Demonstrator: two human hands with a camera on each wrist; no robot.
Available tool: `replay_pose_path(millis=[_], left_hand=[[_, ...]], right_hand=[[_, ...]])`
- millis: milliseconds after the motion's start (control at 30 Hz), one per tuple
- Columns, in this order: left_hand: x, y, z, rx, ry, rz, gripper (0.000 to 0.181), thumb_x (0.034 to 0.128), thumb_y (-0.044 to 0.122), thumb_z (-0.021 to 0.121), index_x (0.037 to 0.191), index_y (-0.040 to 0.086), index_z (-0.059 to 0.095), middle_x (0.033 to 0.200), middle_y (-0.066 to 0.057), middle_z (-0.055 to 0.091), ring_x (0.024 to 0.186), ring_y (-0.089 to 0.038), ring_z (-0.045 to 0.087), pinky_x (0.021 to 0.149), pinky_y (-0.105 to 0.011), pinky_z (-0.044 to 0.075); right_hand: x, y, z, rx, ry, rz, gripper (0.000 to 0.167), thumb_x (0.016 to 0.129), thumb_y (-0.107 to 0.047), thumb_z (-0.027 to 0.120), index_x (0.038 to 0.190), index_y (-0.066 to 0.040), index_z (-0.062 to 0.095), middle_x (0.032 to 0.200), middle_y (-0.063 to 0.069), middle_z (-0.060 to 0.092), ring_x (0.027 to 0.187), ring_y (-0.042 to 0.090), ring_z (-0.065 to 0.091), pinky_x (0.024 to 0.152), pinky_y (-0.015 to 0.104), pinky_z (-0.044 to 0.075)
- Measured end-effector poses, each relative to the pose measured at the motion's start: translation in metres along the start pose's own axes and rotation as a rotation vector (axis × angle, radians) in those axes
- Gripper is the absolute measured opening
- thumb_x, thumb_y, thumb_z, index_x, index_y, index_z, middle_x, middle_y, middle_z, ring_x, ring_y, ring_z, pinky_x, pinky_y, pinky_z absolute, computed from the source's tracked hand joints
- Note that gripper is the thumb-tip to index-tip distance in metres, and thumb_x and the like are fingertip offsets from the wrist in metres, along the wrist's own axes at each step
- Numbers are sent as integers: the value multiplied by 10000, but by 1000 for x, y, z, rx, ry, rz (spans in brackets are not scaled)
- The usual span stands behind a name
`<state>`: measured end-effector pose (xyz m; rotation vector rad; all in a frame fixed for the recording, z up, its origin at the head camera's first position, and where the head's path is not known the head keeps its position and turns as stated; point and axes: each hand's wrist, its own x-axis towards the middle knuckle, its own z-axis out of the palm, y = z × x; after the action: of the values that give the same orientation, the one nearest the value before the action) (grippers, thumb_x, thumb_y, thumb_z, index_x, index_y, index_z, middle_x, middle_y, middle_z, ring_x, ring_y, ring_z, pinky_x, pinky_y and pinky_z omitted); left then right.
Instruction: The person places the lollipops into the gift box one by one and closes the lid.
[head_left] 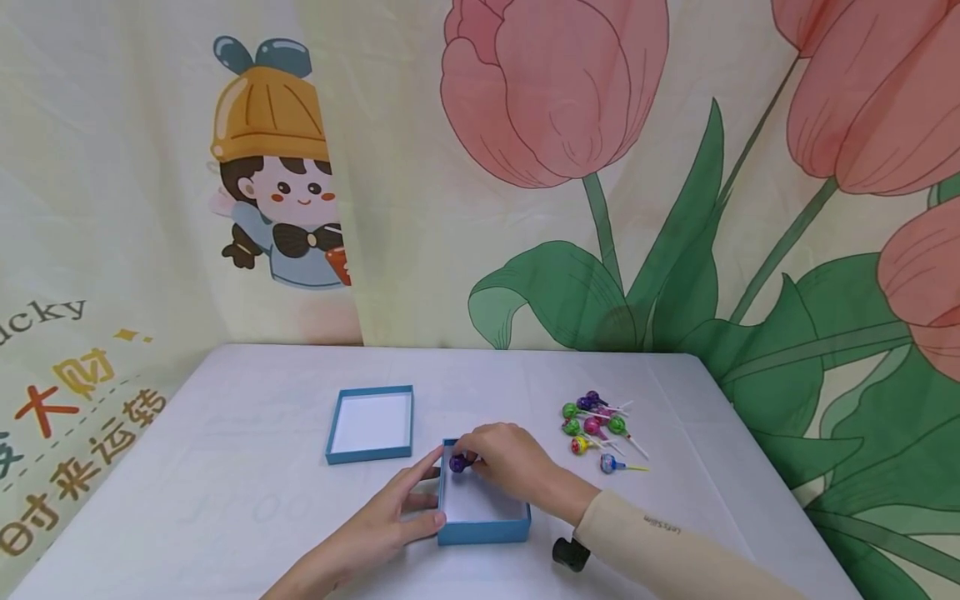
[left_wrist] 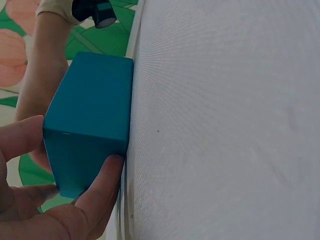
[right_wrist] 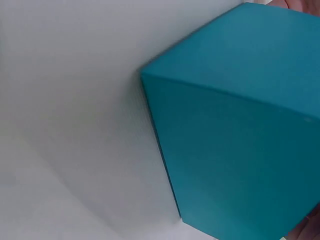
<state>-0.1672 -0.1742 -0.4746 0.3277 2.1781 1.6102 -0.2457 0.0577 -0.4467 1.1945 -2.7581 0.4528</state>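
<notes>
A purple lollipop (head_left: pixel 458 463) is pinched in the fingers of the right hand (head_left: pixel 513 461), over the far left corner of an open blue box (head_left: pixel 486 532) at the lower centre of the head view. The left hand (head_left: pixel 393 508) rests its extended fingers against the box's left wall. The right hand hides part of the box's right wall. One shallow blue tray (head_left: pixel 370 457) lies left of centre. Right of centre, a loose pile of lollipops (head_left: pixel 592 426) shows three green heads, one yellow-red and one blue; overlapping purple and pink ones cannot be counted surely. White cloth covers the worktop (head_left: pixel 240 475); a tulip-printed backdrop (head_left: pixel 420 275) hangs behind.
</notes>
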Motion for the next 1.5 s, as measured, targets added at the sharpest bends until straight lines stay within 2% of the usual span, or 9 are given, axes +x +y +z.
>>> replay_pose_path(millis=[333, 600, 933, 1233, 1500], left_hand=[[0, 2, -1, -8, -12, 7, 855, 1043, 302, 706, 1720, 253, 187, 1687, -261, 272, 1409, -447, 501, 1042, -638, 509], [-1, 2, -2, -15, -12, 21, 851, 1043, 282, 706, 1719, 250, 190, 1686, -263, 270, 1411, -447, 492, 1027, -616, 520], [1, 4, -4, 2, -17, 40, 850, 1047, 280, 700, 1721, 240, 182, 1683, -269, 271, 1408, -452, 497, 1048, -607, 513], [2, 1, -3, 2, -18, 28, 850, 1048, 299, 699, 1721, 249, 181, 1687, -265, 268, 1414, -461, 490, 1054, -625, 504], [1, 0, -1, 10, -4, 14, 859, 1042, 309, 708, 1720, 239, 186, 1688, -263, 274, 1419, -482, 488, 1059, -658, 494]], right_hand=[[0, -2, 10, -34, 49, 11, 283, 911, -43, 838, 1158, -179, 828, 1037, -62, 811, 969, 51, 748, 869, 204, 590], [2, -8, 17, -73, 96, -3, 228, 953, -60, 797, 1137, -192, 830, 1024, -62, 815, 959, 60, 760, 855, 206, 598], [6, -7, 26, -138, 102, 17, 198, 966, -104, 789, 1132, -206, 829, 1037, -61, 818, 966, 97, 775, 836, 239, 619], [3, -7, 24, -42, 97, 66, 223, 957, -78, 798, 1147, -188, 835, 1056, -71, 817, 1004, 75, 763, 894, 239, 604], [-3, -2, 11, 86, 35, 116, 289, 920, -13, 817, 1174, -152, 823, 1035, -52, 814, 937, 37, 736, 861, 207, 594]])
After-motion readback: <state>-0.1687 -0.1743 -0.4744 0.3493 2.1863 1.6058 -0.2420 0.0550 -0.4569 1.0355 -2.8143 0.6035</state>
